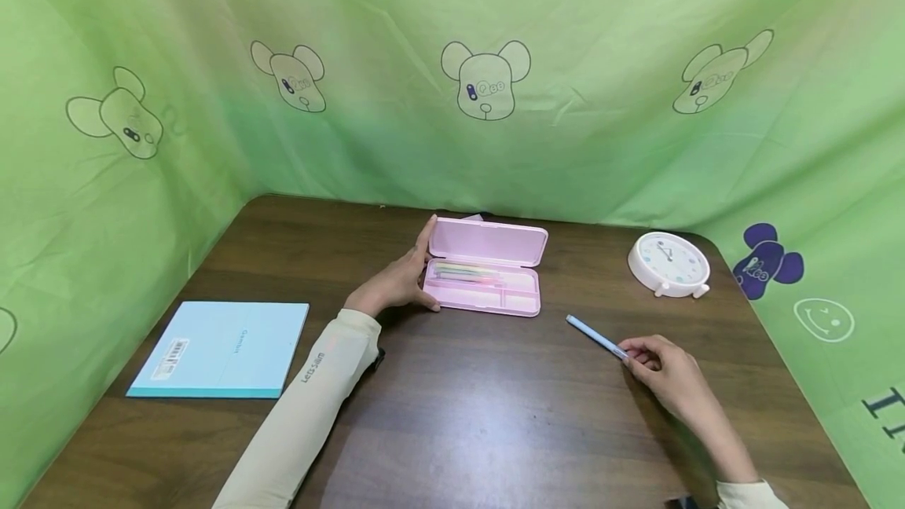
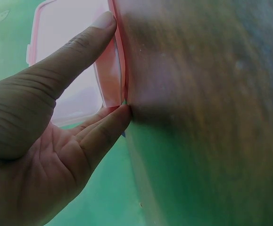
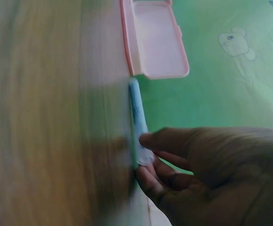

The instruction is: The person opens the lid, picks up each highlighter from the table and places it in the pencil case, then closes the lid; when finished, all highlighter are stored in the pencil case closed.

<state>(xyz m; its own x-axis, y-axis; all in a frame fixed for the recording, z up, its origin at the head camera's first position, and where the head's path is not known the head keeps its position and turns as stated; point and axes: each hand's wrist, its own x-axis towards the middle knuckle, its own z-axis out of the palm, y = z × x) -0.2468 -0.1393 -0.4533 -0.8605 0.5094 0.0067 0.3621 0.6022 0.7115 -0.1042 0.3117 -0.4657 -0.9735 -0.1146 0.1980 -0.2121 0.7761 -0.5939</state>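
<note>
A pink pencil case (image 1: 488,243) stands with its lid raised near the back of the table. Inside its long compartment lie several pastel-coloured pens (image 1: 463,273). My left hand (image 1: 397,280) grips the case's left end, thumb at the front corner and fingers round the back, as the left wrist view also shows. To the right, a light blue pen (image 1: 592,332) points toward the case. Between thumb and fingertips my right hand (image 1: 670,377) pinches its near end. In the right wrist view the pen (image 3: 136,101) is low over the table; whether it touches the wood I cannot tell.
A round white clock (image 1: 670,264) lies face up at the back right. On the left side is a light blue notebook (image 1: 222,348) with a barcode label. Green printed cloth (image 1: 396,148) hangs round the back and sides of the brown wooden table (image 1: 452,415).
</note>
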